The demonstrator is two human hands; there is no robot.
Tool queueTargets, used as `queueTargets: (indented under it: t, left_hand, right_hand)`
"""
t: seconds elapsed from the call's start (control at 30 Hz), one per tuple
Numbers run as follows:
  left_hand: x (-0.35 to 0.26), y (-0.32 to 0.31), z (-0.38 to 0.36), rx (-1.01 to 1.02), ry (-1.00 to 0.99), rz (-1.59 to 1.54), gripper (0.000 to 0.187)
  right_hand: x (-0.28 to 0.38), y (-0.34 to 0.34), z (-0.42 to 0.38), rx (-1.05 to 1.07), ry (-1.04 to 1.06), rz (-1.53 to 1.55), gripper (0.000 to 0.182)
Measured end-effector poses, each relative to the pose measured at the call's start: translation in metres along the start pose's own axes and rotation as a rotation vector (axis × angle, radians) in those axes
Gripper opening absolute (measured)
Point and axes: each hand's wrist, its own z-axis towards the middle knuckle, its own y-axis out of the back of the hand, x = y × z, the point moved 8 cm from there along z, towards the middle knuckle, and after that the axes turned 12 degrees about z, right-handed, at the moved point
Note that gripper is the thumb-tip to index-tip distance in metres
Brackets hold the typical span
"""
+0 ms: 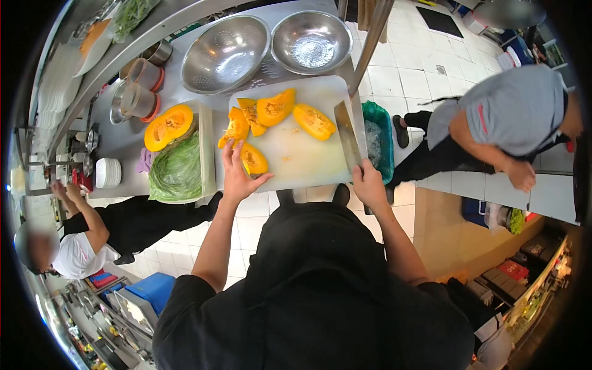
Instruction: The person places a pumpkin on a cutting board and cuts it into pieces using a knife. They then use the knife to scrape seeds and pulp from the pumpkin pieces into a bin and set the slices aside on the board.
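Five cut pumpkin pieces [275, 107] lie on a white cutting board [305, 166], ahead of the left hand [239, 179] and leftward of the knife grip. Left hand: fingers and thumb spread around the nearest piece, fingertips at the lower edge of the next; cannot tell whether it grasps either. Right hand [369, 184]: clenched on the handle of a broad knife [346, 134], blade extending forward from the grip along the board's right edge. Left of the left hand: pumpkin half [170, 127], above a wrapped leafy bundle [177, 169]. Farther ahead of both hands: perforated colander [227, 52], metal bowl [312, 43]. Just right of the knife: green bin [386, 139]. Well apart, rightward: person in grey shirt [515, 111].
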Motion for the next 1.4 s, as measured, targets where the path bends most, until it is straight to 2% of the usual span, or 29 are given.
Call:
queueTargets:
  t: [0.17, 0.23, 0.27, 0.33, 0.37, 0.43, 0.5, 0.57, 0.63, 0.67, 0.73, 0.93, 1.0, 1.07, 1.1, 1.13, 1.17, 1.23, 1.3, 1.33, 1.4]
  left_hand:
    - [-0.018, 0.01, 0.004, 0.027, -0.016, 0.076, 0.123]
    - [-0.027, 0.023, 0.002, -0.011, 0.009, 0.254, 0.123]
    - [-0.036, 0.029, 0.005, -0.011, -0.001, 0.246, 0.123]
    - [-0.062, 0.048, 0.01, -0.139, -0.009, 0.265, 0.105]
    - [-0.073, 0.043, 0.015, -0.134, -0.011, 0.256, 0.105]
    - [-0.104, 0.019, 0.044, -0.055, -0.154, 0.048, 0.074]
    - [-0.109, -0.011, 0.088, 0.043, -0.014, -0.152, 0.057]
    - [-0.099, -0.053, 0.132, 0.041, 0.006, -0.083, 0.067]
    - [-0.092, -0.103, 0.165, 0.548, 0.077, -0.159, 0.075]
    - [-0.09, -0.106, 0.182, 0.547, 0.075, -0.16, 0.075]
    - [-0.082, -0.131, 0.186, 0.92, 0.241, -0.3, 0.073]
    - [-0.075, -0.139, 0.205, 0.892, 0.228, -0.203, 0.051]
    - [-0.077, -0.147, 0.213, 0.86, 0.182, -0.127, 0.048]
    - [-0.078, -0.152, 0.225, 0.819, 0.138, -0.056, 0.044]
    - [-0.084, -0.144, 0.238, 0.687, 0.034, 0.01, 0.048]
    - [-0.091, -0.131, 0.247, 0.555, -0.066, 0.073, 0.052]
    - [-0.094, -0.124, 0.248, 0.565, -0.07, 0.072, 0.052]
    - [-0.094, -0.098, 0.259, 0.475, 0.027, -0.056, 0.048]
    - [-0.088, -0.086, 0.263, 0.482, 0.085, -0.173, 0.048]
    - [-0.083, -0.081, 0.265, 0.478, 0.146, -0.292, 0.049]
    - [-0.08, -0.068, 0.265, 0.45, 0.14, -0.32, 0.049]
  right_hand:
    - [0.0, 0.0, 0.0, 0.005, 0.009, -0.022, 0.022]
    - [-0.002, -0.001, 0.0, 0.031, -0.012, -0.042, 0.023]
    - [-0.002, 0.0, 0.0, 0.019, -0.015, -0.044, 0.023]
    - [0.0, -0.001, -0.001, 0.024, -0.009, -0.08, 0.023]
    - [0.001, -0.002, -0.001, 0.024, -0.015, -0.116, 0.024]
    - [0.003, -0.002, 0.002, 0.017, -0.013, -0.125, 0.023]
    - [0.004, 0.0, 0.001, 0.01, -0.011, -0.131, 0.023]
    - [0.006, 0.004, -0.004, -0.007, 0.02, -0.125, 0.024]
    - [0.005, 0.013, -0.018, -0.027, -0.016, -0.068, 0.024]
    - [0.002, 0.016, -0.025, -0.044, -0.045, -0.006, 0.025]
    - [-0.008, 0.024, -0.041, -0.05, -0.068, 0.016, 0.026]
    - [-0.018, 0.028, -0.095, 0.081, -0.148, 0.095, 0.025]
    - [-0.004, -0.001, -0.103, 0.258, -0.127, 0.173, 0.025]
    - [0.001, -0.043, -0.09, 0.311, -0.07, 0.131, 0.026]
    - [0.007, -0.066, -0.08, 0.333, -0.07, 0.102, 0.026]
    - [0.015, -0.085, -0.068, 0.334, -0.055, 0.084, 0.026]
    - [0.022, -0.103, -0.057, 0.336, -0.04, 0.067, 0.026]
    - [0.029, -0.126, -0.04, 0.26, -0.018, 0.083, 0.026]
    - [0.028, -0.134, -0.029, 0.185, 0.011, 0.095, 0.025]
    - [0.021, -0.133, -0.024, 0.136, -0.042, 0.11, 0.025]
    - [0.014, -0.124, -0.017, 0.086, -0.089, 0.12, 0.025]
